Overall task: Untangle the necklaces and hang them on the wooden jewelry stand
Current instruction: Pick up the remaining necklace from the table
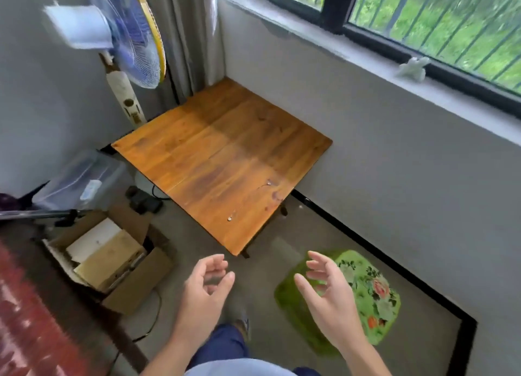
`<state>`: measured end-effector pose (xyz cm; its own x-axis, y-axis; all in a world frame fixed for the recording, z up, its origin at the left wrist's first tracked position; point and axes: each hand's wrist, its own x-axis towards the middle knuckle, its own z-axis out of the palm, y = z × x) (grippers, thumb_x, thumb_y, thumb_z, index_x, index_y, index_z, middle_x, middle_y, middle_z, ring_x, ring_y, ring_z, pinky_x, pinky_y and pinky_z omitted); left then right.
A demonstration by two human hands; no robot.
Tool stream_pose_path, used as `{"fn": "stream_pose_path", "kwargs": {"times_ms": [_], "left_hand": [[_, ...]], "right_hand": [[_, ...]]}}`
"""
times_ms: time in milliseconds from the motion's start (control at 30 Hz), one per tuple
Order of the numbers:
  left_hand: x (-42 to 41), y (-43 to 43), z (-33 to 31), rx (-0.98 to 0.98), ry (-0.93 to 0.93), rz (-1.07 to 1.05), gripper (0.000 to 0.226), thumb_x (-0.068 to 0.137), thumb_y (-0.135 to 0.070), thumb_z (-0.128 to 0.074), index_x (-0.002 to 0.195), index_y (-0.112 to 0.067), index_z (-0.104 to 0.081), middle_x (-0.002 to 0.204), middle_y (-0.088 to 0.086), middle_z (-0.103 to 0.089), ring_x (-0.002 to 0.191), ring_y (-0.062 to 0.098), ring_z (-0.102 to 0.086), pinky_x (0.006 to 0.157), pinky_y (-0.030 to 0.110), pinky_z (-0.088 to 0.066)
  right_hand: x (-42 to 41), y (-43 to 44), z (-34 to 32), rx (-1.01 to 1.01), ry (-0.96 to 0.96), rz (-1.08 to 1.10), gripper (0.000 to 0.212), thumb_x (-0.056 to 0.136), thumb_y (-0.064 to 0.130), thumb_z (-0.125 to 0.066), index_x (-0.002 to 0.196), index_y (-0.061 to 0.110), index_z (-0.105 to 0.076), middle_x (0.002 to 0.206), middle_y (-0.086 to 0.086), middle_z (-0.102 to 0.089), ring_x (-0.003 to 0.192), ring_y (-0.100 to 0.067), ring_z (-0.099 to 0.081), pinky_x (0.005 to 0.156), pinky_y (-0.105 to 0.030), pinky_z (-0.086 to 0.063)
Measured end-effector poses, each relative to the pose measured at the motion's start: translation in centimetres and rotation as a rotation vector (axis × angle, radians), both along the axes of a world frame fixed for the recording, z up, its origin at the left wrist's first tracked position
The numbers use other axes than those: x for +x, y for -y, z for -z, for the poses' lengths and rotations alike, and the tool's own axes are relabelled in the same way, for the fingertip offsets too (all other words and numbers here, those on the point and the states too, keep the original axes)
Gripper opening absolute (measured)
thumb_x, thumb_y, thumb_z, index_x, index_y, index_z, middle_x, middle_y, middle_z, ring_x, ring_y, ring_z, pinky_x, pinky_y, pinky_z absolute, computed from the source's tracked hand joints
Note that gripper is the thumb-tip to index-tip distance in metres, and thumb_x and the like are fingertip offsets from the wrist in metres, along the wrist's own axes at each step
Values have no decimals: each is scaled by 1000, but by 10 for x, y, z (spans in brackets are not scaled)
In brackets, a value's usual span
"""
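Note:
A wooden table (220, 155) stands in the corner under the window. Two small pale bits lie on it near its front right edge, a bead-like speck (229, 218) and a thin pale piece (268, 183); they are too small to identify. No necklace or jewelry stand shows. My left hand (207, 287) and my right hand (327, 291) hover in front of the table above the floor, palms facing each other. Their fingers are loosely curled and hold nothing.
A green flowered plastic stool (366, 294) sits on the floor under my right hand. An open cardboard box (112, 260) and a clear plastic bin (81, 181) lie left of the table. A standing fan (127, 34) is behind it. A grey wall and window sill (394, 74) run along the right.

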<state>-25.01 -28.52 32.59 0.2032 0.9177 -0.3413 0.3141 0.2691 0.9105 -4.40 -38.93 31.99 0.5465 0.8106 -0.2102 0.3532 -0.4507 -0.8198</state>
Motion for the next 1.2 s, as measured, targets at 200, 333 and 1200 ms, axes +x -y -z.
{"fn": "stream_pose_path", "kwargs": {"times_ms": [200,333,1200], "left_hand": [[52,-135,-14,51,-50,74,25,89,-20,-67,110,-32,-59,103,-10,-66,94,-3,-59,79,20,-51],[81,-194,-6,32,-86,103,26,90,-23,-66,114,-31,-58,104,-14,-64,97,-5,-58,79,18,-48],[116,-197,251,-35,-711,-96,21,89,-18,-68,109,-13,-67,108,3,-55,94,20,-59,80,19,-40]], "right_hand": [[43,-135,-17,11,9,-29,41,90,30,-70,124,42,-52,115,18,-60,104,4,-60,83,-16,-50],[70,-201,-15,11,21,-44,38,91,30,-69,113,53,-48,114,20,-60,105,2,-60,84,-18,-50],[107,-327,252,-220,366,-479,42,98,27,-62,139,19,-57,110,-6,-58,96,-22,-59,72,-29,-50]]}}
